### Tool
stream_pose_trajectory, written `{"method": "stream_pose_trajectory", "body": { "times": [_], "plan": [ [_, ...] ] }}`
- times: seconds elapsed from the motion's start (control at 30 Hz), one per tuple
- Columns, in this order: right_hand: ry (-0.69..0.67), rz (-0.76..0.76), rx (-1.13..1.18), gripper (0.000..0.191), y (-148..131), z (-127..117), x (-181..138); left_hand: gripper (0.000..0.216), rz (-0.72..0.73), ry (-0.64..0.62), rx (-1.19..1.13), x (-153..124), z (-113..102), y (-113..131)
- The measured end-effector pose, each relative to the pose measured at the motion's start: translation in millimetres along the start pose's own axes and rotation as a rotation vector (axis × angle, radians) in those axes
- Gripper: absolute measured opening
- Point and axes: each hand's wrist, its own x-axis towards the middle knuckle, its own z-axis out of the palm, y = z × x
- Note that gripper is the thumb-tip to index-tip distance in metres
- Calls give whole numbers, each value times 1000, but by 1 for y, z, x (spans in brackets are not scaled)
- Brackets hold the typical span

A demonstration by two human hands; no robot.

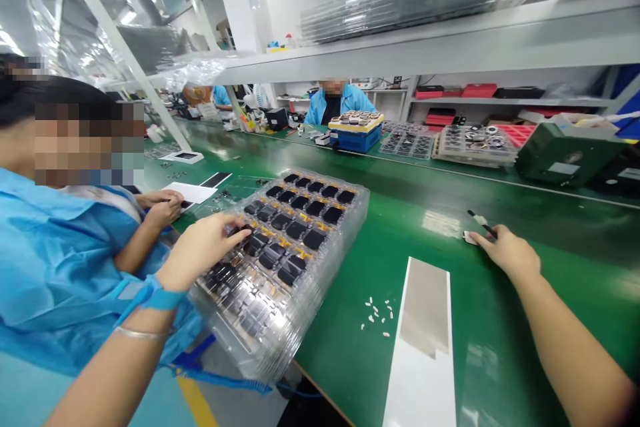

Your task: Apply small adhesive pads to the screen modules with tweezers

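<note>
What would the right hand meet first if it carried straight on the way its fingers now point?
The right hand would most likely meet the small white scrap at its fingertips, on the green bench. A thin black tool lies very close by, but depth is hard to judge here.

No lettering can be read along this assembly line. A white label (563,169) on the green case (543,153) across the tabletop (505,307) is too small to make out, and the white card (189,193) beside the stacked plastic trays (320,267) shows no legible print.
</note>
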Motion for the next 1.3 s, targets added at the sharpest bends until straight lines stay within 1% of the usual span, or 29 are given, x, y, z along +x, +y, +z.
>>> {"method": "stream_pose_trajectory", "body": {
  "times": [0.07,0.13,0.2,0.27,0.33,0.37,0.4,0.43,0.5,0.53,0.57,0.63,0.7,0.77,0.83,0.9,1.0,1.07,1.17,1.3],
  "plan": [
    [42,-49,20,39,-5,1,-8,31,29,-1,-24,6,4,-5],
    [51,-107,51,36,-13,-1,-14,22,44,2,-47,11,4,-5],
    [43,-148,85,34,-22,-5,-22,16,43,8,-69,15,-1,-2],
    [11,-178,125,30,-30,-11,-34,17,28,31,-92,12,-10,5],
    [-42,-212,169,25,-42,-19,-56,18,28,50,-142,-3,-16,24],
    [-73,-238,208,24,-50,-23,-71,17,42,49,-208,-16,-16,38],
    [-97,-264,245,24,-59,-28,-89,21,70,37,-287,-32,-15,55],
    [-129,-314,328,23,-69,-33,-109,21,124,19,-501,-50,-11,75],
    [-135,-361,392,21,-94,-42,-151,21,160,-113,-830,-85,4,116],
    [-172,-402,431,16,-106,-46,-171,24,192,-213,-960,-99,14,135],
    [-239,-456,447,12,-117,-49,-190,24,246,-327,-1074,-109,26,151],
    [-303,-540,453,6,-133,-49,-220,22,232,-499,-1224,-119,53,174],
    [-303,-578,433,9,-139,-44,-240,21,184,-579,-1313,-116,79,186],
    [-257,-587,390,10,-137,-34,-252,21,170,-597,-1365,-110,98,190],
    [-191,-613,328,10,-132,-24,-258,19,183,-594,-1389,-105,109,190],
    [-115,-663,245,12,-129,-16,-260,18,173,-578,-1402,-105,113,188],
    [-5,-735,149,16,-129,-11,-263,20,135,-561,-1422,-108,115,186],
    [31,-766,109,17,-130,-11,-265,19,111,-555,-1428,-109,116,186],
    [3,-760,67,17,-132,-10,-267,17,116,-530,-1399,-109,118,187],
    [-75,-725,59,16,-134,-7,-264,15,176,-446,-1290,-107,117,187]
  ]
}}
